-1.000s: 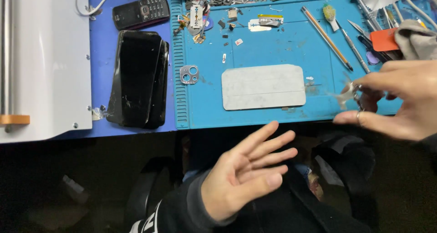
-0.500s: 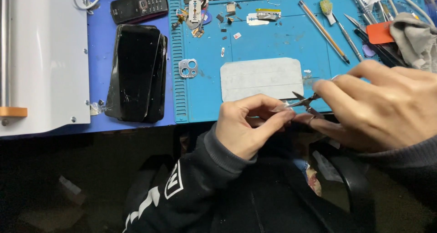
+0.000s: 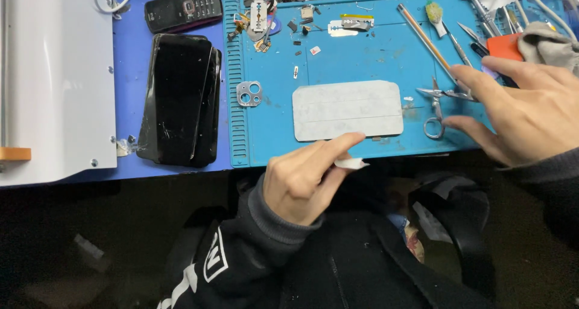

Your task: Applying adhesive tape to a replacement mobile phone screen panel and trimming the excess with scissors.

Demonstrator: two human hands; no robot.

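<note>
**Left hand pinches a white scrap; right hand rests by the scissors**

The white machine housing (image 3: 54,79) fills the view from 9 to 11 o'clock, standing on a purple-blue table surface (image 3: 129,55). The blue work mat (image 3: 374,55) spreads across the top from 12 to 2 o'clock, its front edge running just above the centre.

At 10 o'clock, between housing and mat, lies a stack of black phone screens (image 3: 181,98), with a black keypad phone (image 3: 184,8) just beyond it at 11 o'clock.

The right hand (image 3: 525,116) sits at 3 o'clock, open and spread flat on the mat, gripping nothing; its forefinger tip lies touching or just beside the blades of the small scissors (image 3: 437,104), and its thumb points at their finger loop. The scissors lie free on the mat.

The left hand (image 3: 304,176) is at the centre, just below the mat's front edge, thumb and forefinger closed on a small white scrap (image 3: 351,163) that pokes out toward 3 o'clock.

Directly at 12 o'clock from that hand lies a grey rounded plate (image 3: 347,110), flat on the mat. A silver camera-lens frame (image 3: 249,94) sits at the plate's 9 o'clock, near the mat's ridged left border. Small parts and blades (image 3: 283,10) are scattered along the mat's far edge, with a thin rod (image 3: 422,34) and other hand tools toward 1 o'clock.
</note>
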